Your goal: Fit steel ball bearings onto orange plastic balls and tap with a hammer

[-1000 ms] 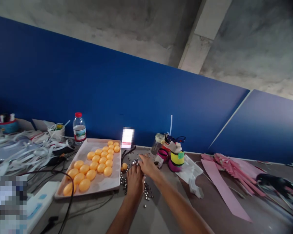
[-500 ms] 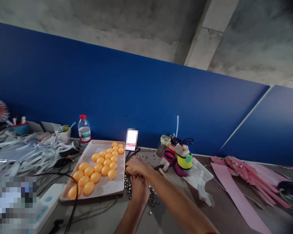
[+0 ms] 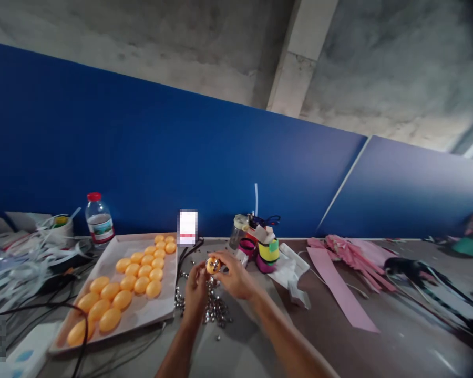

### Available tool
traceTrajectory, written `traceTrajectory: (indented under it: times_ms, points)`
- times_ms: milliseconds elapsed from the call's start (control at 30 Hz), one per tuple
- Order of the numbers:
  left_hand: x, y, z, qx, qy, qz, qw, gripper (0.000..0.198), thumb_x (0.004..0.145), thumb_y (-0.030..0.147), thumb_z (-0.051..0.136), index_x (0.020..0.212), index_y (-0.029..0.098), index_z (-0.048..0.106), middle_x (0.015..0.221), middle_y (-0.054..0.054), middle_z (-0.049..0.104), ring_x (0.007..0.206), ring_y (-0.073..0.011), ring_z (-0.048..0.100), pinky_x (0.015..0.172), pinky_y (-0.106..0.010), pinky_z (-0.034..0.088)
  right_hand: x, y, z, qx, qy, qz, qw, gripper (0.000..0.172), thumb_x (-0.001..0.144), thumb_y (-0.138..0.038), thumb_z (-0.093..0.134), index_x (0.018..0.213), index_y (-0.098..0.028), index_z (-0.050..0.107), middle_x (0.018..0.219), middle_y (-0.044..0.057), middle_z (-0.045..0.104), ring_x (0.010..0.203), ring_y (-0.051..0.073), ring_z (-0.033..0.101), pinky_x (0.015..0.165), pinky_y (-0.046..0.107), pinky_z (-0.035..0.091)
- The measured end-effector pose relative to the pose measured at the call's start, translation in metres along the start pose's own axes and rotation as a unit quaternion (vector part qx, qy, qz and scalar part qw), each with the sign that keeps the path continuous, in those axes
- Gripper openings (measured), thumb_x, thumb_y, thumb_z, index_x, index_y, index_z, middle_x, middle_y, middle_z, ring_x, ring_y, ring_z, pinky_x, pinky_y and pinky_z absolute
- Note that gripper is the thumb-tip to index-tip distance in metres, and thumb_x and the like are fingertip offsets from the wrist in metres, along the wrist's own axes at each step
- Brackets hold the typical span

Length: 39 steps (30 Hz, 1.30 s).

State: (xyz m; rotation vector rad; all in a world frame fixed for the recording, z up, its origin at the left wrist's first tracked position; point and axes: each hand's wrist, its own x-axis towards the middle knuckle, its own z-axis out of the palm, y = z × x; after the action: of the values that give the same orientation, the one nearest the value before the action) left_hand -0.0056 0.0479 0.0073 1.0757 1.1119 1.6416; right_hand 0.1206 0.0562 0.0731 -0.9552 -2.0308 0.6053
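Between my hands, just above the table, is an orange ball (image 3: 213, 265) with dark and shiny spots on the side facing me. My right hand (image 3: 236, 276) grips it between thumb and fingers from the right. Close against the ball's left side is my left hand (image 3: 196, 287), its fingers curled together; whatever they pinch is too small or hidden to make out. Under and beside both hands lies a loose pile of small shiny metallic beads (image 3: 216, 310). To the left, a shallow white tray (image 3: 153, 310) holds several plain orange balls (image 3: 128, 283) in rows.
A lit phone (image 3: 188, 227) leans at the blue partition (image 3: 173, 147). A bottle with red cap (image 3: 100, 223) stands behind the tray. Right of my hands are a jar (image 3: 237, 231), colourful tape rolls (image 3: 268, 254) and pink strips (image 3: 339, 289). White strips and black cables crowd the left.
My hands have lifted from among the beads and come together around the orange ball, which now shows between them. The view has swung to the right.
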Motion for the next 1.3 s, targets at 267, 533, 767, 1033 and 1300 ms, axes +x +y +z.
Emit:
traceTrajectory:
  times_ms: [267, 533, 767, 1033, 1300]
  points:
    - [-0.009, 0.008, 0.012, -0.107, -0.136, -0.072, 0.982, 0.049, 0.065, 0.042, 0.069, 0.108, 0.02, 0.061, 0.112, -0.009, 0.065, 0.1, -0.0237, 0.06, 0.084, -0.035, 0.048, -0.039, 0.015, 0.006, -0.065, 0.078, -0.001, 0.995, 0.056, 0.073, -0.005, 0.05, 0.127, -0.019, 0.045, 0.119, 0.01, 0.056, 0.111, 0.023, 0.05, 0.098, 0.04, 0.04]
    - [-0.014, 0.025, 0.017, -0.083, -0.109, -0.09, 0.986, 0.044, 0.066, 0.043, 0.07, 0.1, 0.016, 0.063, 0.09, -0.007, 0.069, 0.085, -0.0219, 0.064, 0.077, -0.034, 0.05, -0.048, 0.009, 0.012, -0.036, 0.133, 0.002, 0.99, 0.049, 0.075, -0.006, 0.047, 0.123, -0.019, 0.049, 0.118, 0.01, 0.056, 0.109, 0.022, 0.051, 0.095, 0.04, 0.042]
    - [-0.018, 0.028, -0.008, -0.31, -0.091, -0.207, 0.923, 0.034, 0.076, 0.037, 0.065, 0.105, 0.019, 0.059, 0.077, -0.001, 0.063, 0.057, -0.0081, 0.054, 0.056, -0.02, 0.047, -0.06, 0.017, 0.025, 0.029, 0.155, 0.024, 0.987, 0.045, 0.076, -0.008, 0.045, 0.118, -0.018, 0.053, 0.107, 0.008, 0.061, 0.097, 0.019, 0.057, 0.086, 0.034, 0.048]
    - [-0.013, 0.016, -0.021, -0.308, -0.06, -0.211, 0.926, 0.029, 0.08, 0.038, 0.061, 0.097, 0.014, 0.061, 0.069, -0.003, 0.06, 0.051, -0.0088, 0.049, 0.05, -0.02, 0.043, -0.066, 0.034, 0.039, -0.005, 0.135, 0.011, 0.991, 0.032, 0.086, -0.012, 0.041, 0.112, -0.018, 0.059, 0.097, 0.008, 0.065, 0.09, 0.019, 0.059, 0.081, 0.033, 0.048]
    - [0.005, 0.007, -0.026, -0.149, 0.021, -0.14, 0.979, 0.056, 0.069, 0.036, 0.071, 0.119, 0.022, 0.051, 0.083, 0.0, 0.062, 0.06, -0.0093, 0.057, 0.056, -0.02, 0.044, -0.069, 0.047, 0.043, -0.139, 0.04, 0.032, 0.989, 0.025, 0.087, -0.015, 0.043, 0.103, -0.017, 0.063, 0.093, 0.008, 0.065, 0.088, 0.02, 0.056, 0.082, 0.033, 0.043]
